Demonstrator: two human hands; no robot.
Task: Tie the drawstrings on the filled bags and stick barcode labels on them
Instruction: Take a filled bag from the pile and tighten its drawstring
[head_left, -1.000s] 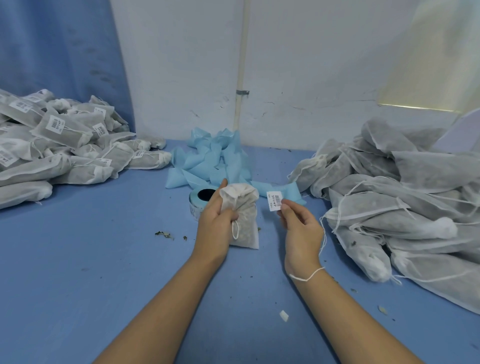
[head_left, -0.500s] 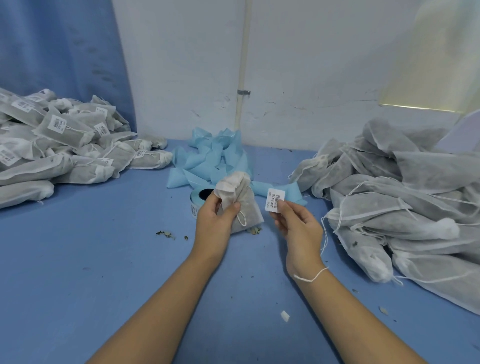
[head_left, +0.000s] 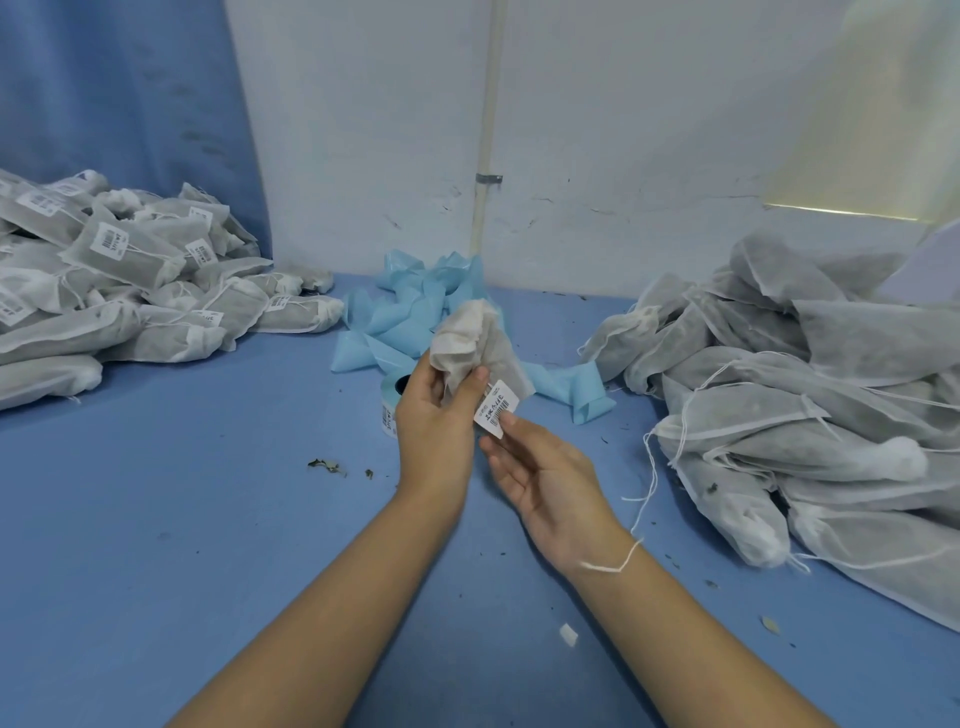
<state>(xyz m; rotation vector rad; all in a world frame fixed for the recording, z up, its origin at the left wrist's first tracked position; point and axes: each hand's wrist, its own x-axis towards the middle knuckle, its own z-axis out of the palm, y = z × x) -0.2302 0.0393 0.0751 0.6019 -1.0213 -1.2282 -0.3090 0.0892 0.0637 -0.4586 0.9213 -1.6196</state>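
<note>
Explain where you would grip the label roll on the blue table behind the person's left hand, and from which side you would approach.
Hook a finger into the dark core hole of the label roll and pinch its wall, coming from above and from the left. The hole seems to face upward, and the left hand holding the bag covers the roll's right side.

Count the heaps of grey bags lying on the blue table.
2: a labelled heap at the far left, an unlabelled heap at the right. Both run off-frame, so more may be hidden.
</note>
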